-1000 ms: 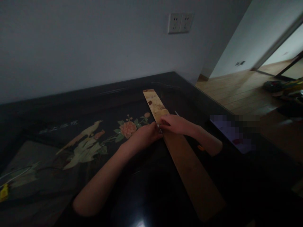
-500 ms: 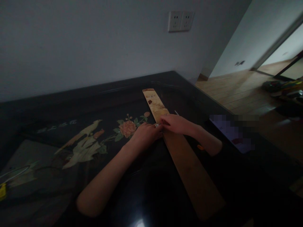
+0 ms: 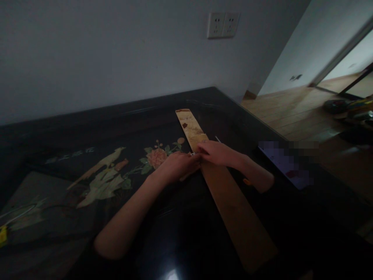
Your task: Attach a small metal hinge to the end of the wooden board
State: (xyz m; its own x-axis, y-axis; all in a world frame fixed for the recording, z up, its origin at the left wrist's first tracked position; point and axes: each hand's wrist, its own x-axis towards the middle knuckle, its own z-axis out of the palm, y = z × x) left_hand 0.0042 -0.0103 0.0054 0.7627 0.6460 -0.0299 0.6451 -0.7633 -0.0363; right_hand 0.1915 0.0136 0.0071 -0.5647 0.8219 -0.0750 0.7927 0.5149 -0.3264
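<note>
Hands (image 3: 215,153) together, board (image 3: 231,206) beneath, dark tabletop (image 3: 171,221)

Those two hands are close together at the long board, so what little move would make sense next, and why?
Perhaps shift the left hand slightly aside, keeping the right hand over the long board. The hands meet near its left edge, and only a bit of a small pale thing shows there, so a clearer view would probably help.

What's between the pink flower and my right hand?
In the head view, your left hand lies there, with a small white piece showing by it.
</note>
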